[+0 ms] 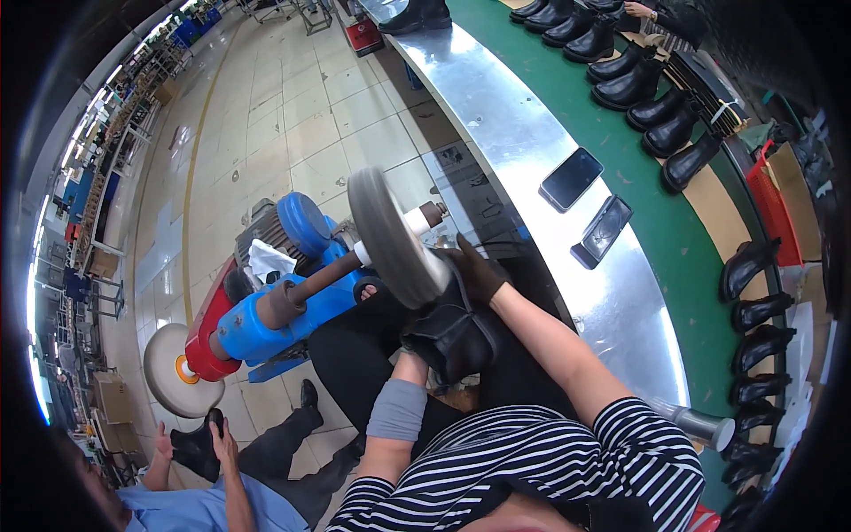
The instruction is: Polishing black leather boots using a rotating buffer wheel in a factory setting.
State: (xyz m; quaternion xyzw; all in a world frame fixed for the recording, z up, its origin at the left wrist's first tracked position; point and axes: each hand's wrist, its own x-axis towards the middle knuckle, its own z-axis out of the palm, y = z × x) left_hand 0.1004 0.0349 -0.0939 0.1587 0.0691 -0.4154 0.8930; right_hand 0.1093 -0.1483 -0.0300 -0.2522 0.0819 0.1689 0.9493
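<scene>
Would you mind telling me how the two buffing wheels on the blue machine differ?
The near buffing wheel is grey and shows mostly its rim; the far buffing wheel is cream with an orange hub and shows its flat face. The person's black boot, held in both hands, is pressed up to the near wheel, whereas nothing touches the far one. Both sit on the same shaft of the blue machine.

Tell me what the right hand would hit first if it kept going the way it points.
Likely the grey buffing wheel: the right hand, on the black boot, points up toward it, nearly touching. Depth is unclear.
</scene>
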